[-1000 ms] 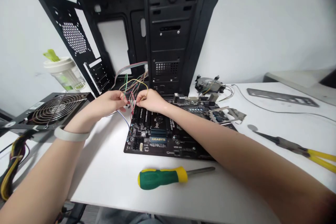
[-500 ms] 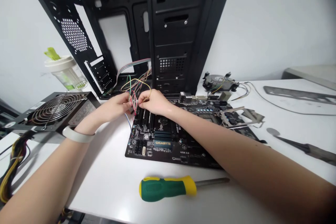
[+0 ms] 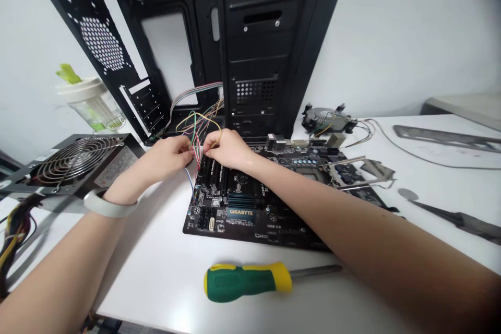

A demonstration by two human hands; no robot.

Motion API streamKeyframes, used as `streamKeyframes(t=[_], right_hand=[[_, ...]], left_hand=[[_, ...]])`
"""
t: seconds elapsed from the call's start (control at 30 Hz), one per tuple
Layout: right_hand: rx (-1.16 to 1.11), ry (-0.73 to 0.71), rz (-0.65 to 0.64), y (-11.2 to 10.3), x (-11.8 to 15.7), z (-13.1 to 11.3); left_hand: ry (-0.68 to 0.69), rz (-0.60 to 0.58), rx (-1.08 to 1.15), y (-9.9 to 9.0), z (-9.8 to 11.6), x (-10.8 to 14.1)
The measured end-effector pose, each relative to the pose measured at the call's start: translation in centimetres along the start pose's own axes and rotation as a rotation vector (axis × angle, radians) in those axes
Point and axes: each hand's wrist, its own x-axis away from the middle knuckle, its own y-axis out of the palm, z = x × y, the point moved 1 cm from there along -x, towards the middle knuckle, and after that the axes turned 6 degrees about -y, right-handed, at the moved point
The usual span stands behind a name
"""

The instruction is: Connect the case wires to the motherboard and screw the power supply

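Thin coloured wires (image 3: 194,130) run out of the black computer case (image 3: 258,52) to the left edge of the motherboard (image 3: 250,229), which lies flat on the white table. My left hand (image 3: 170,155) has thumb and fingers pinched on the wires beside the board's edge. Just right of it, my right hand (image 3: 228,150) is closed in a pinch on the yellow wire, over the board's slots. The wire ends between my fingertips are hidden. A blue wire (image 3: 190,181) bends down to the board's lower left corner.
A green and yellow screwdriver (image 3: 246,281) lies in front of the board. At left are a power supply (image 3: 74,164) with cables and a lidded cup (image 3: 92,102). A cooler fan (image 3: 329,117), a metal strip (image 3: 446,136) and pliers (image 3: 457,218) lie at right.
The view has shifted slightly, so most things sit a little farther left in it. Both hands keep their pinch on the wires with hardly any movement.
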Motion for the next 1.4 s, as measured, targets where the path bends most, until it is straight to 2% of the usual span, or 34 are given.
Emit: streamKeyframes(t=[0.1, 0.3, 0.6, 0.67, 0.83, 0.9, 1.0, 1.23, 1.4], right_hand=[[-0.005, 0.011, -0.001, -0.03, 0.03, -0.09], [0.0, -0.012, -0.007, -0.03, 0.0, -0.13], [0.102, -0.114, -0.022, -0.14, -0.07, -0.28], [0.106, -0.114, -0.024, -0.18, -0.07, -0.28], [0.124, -0.138, -0.032, -0.15, -0.14, -0.15], [0.143, -0.155, -0.019, -0.05, -0.2, -0.04], [0.163, -0.169, -0.01, 0.1, -0.28, 0.06], [0.218, -0.199, -0.076, 0.26, -0.23, -0.19], [0.274, -0.161, -0.098, 0.32, 0.08, -0.68]], left_hand=[[-0.015, 0.052, 0.044, 0.09, 0.06, -0.13], [-0.037, 0.06, 0.12, 0.19, 0.28, -0.08], [0.107, -0.092, 0.376, 0.87, -0.13, -0.39], [0.102, -0.089, 0.334, 0.82, -0.08, -0.36], [0.065, -0.032, 0.001, 0.61, -0.2, -0.18], [0.047, -0.029, -0.069, 0.6, -0.32, -0.1], [0.037, -0.015, -0.087, 0.54, -0.39, 0.0], [0.028, -0.05, -0.058, 0.38, -0.37, -0.33], [0.032, -0.054, 0.0, 0.38, -0.35, -0.52]])
